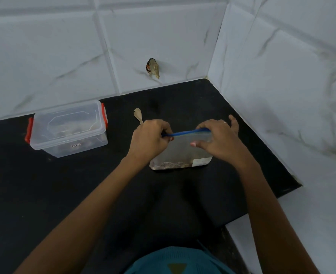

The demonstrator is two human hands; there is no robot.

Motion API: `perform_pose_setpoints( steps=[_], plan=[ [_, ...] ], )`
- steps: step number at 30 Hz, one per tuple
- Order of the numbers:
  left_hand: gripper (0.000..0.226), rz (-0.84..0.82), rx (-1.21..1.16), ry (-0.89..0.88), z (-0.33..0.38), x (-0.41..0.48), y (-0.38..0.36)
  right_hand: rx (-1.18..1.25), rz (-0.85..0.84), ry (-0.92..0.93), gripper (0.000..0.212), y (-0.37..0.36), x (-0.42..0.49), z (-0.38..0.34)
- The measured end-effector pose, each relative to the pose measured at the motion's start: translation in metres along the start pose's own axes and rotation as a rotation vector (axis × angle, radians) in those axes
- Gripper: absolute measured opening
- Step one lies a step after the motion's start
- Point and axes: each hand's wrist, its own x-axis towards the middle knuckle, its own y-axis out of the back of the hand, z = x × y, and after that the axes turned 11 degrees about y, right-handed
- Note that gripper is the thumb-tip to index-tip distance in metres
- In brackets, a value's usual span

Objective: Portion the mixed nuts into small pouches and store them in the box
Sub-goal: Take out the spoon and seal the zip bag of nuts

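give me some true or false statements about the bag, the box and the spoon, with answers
1. The clear box stands on the counter, left of the bag. True.
2. The box is open. False: its lid sits on it.
3. The left hand and the right hand both grip the bag's blue zip strip. True.
4. The wooden spoon lies on the counter beyond the left hand. True.
5. The bag is inside the box. False: it stands on the counter.

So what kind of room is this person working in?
Probably a kitchen corner: a black stone countertop, white marble-patterned wall tiles, and a small wooden spoon near a clear plastic box with red clips.
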Motion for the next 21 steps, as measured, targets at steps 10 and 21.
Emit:
perform_pose_setpoints(
  steps=[10, 21],
  plan=[
    [0.027, -0.049, -0.02, -0.039, -0.006, 0.004, 0.0, -0.007, 0.113, 0.19, 0.02, -0.014, 0.014, -0.017],
    [0.01, -0.032, -0.139, -0.057, -0.029, -0.006, 0.005, 0.045, 0.022, 0.172, 0.017, -0.005, 0.02, -0.017]
  ],
)
